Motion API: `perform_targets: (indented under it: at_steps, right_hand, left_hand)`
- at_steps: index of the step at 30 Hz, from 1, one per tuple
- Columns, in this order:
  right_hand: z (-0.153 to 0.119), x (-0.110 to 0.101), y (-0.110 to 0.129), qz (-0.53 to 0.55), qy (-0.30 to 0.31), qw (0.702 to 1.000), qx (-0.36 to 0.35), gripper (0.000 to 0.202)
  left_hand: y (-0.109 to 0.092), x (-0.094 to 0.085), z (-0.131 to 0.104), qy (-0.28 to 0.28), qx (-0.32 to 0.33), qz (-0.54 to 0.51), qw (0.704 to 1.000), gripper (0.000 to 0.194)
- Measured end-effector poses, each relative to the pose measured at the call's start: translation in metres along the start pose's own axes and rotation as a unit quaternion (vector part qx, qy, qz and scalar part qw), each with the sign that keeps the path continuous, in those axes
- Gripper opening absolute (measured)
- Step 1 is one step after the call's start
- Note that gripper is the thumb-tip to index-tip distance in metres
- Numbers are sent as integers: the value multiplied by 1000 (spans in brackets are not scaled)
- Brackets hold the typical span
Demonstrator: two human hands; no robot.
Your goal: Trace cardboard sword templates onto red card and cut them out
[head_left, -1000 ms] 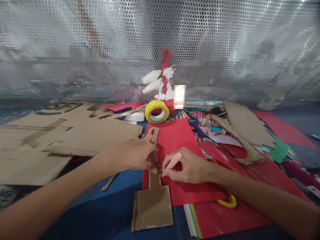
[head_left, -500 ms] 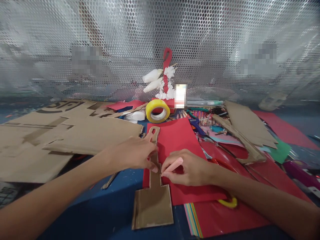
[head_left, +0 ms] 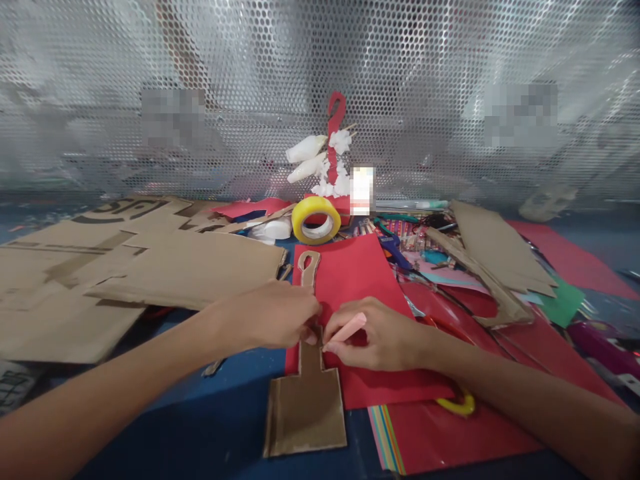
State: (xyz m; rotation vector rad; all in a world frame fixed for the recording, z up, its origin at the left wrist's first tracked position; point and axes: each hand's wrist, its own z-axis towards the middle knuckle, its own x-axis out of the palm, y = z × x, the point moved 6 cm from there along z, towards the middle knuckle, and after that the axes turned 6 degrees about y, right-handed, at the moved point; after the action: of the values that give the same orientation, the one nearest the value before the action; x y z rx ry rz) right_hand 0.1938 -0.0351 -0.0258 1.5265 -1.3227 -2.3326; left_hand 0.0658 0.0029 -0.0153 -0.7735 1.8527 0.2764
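Note:
A brown cardboard cutout (head_left: pixel 306 415), with a square base, a narrow stem and a looped hook top, lies partly on a sheet of red paper (head_left: pixel 353 280). Across its stem rests my left hand (head_left: pixel 280 313), fingers curled and pressing the cardboard against the paper. Just right of the stem, my right hand (head_left: pixel 387 335) pinches a pale pink pen-like stick (head_left: pixel 352 327). Its tip is at the cutout's edge, mostly hidden by my fingers. The base juts past the paper towards me, onto the blue table (head_left: pixel 200 427).
Large cardboard pieces (head_left: pixel 190 267) cover the left side. A yellow tape roll (head_left: pixel 316 221) stands behind the paper, before a red hook-shaped stand (head_left: pixel 334 143) with white flowers. Yellow-handled scissors (head_left: pixel 460 405) lie partly under my right arm. A stack of coloured paper (head_left: pixel 387 437) sits at front right.
My left hand's fingers have drawn back from the hook top and curled over the stem, leaving the loop uncovered. My right hand has hardly moved.

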Motion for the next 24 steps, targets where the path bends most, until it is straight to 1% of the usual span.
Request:
perform_targets:
  at_steps: [4,8,9,13,15,19,24]
  right_hand:
    - [0,0,-1,-8,2,1000,9,11]
    - [0,0,0,-3,12,999,29,12]
    - [1,0,1,0,14,999,33,13]
    - [2,-1,7,0,9,999,40,15]
    - [2,1,11,-8,18,999,42,15]
    - [0,5,18,-11,53,998,30,17]
    - [-2,5,18,1,58,998,22,16]
  left_hand:
    - [-8,-4,-4,-1,4,2,1000,14]
    - [-14,-2,-7,57,1,-50,997,23]
    - [-14,-2,-7,64,1,-61,996,24]
    - [-11,0,-5,60,-11,-87,994,22]
    - [-9,2,-5,60,-19,-92,994,21]
    - [-7,2,-4,43,-38,-72,996,24]
    - [-6,3,-4,33,-41,-62,997,26]
